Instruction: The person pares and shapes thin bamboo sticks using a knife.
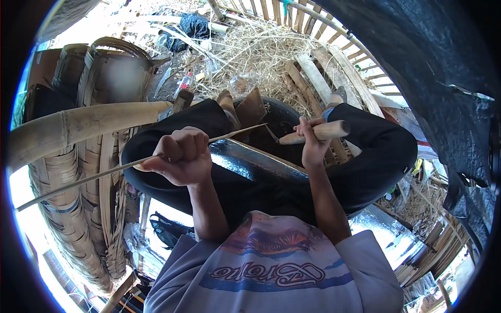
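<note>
My left hand (pixel 180 156) is closed in a fist around a long, thin bamboo strip (pixel 99 176). The strip slants from the lower left up to a tip above my lap. Wrapped in the fingers of my right hand (pixel 313 141) is a knife (pixel 333 130) with a thick, pale wooden handle. Its narrow blade points up and left, close to the strip's far end; whether they touch I cannot tell. Beneath both hands, between my bent legs, a dark round tub (pixel 284 112) shows in part, with a flat brown piece (pixel 252 108) standing at its edge.
A thick bamboo pole (pixel 83 125) crosses the left side, over rolls of woven bamboo (pixel 65 198). Straw (pixel 245 52) and wooden slats (pixel 339 75) lie ahead. Dark plastic sheeting (pixel 417 47) hangs at the right. A plastic bottle (pixel 185 81) lies on the ground ahead-left.
</note>
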`<move>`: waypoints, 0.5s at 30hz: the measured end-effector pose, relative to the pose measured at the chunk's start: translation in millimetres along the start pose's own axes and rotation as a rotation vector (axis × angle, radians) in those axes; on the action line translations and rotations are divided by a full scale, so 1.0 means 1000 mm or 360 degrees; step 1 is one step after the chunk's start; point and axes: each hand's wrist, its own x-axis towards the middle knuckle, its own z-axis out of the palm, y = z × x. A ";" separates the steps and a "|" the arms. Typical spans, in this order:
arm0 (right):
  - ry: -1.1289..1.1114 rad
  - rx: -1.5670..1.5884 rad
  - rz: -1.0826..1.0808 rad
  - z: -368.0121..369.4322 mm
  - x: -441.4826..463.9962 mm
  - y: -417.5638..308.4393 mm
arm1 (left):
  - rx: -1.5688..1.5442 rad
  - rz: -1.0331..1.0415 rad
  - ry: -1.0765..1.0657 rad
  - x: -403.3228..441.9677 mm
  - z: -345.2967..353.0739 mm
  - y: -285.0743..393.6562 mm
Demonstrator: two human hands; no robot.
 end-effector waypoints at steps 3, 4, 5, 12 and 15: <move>-0.0114 0.0437 -0.0077 0.021 -0.009 -0.052 | -0.0039 -0.0014 -0.0096 -0.002 0.001 0.002; -0.0180 0.0450 -0.0183 0.024 -0.010 -0.065 | -0.0022 -0.0005 -0.0139 -0.002 0.003 0.001; -0.0172 0.0447 -0.0187 0.025 -0.009 -0.072 | -0.0029 -0.0010 -0.0143 -0.003 0.005 0.001; -0.0110 0.0176 -0.0071 0.026 -0.008 -0.080 | 0.0075 0.0077 0.0019 -0.005 0.009 -0.001; -0.0177 0.0375 -0.0091 0.035 -0.013 -0.093 | 0.0066 0.0081 -0.0085 -0.003 0.005 -0.003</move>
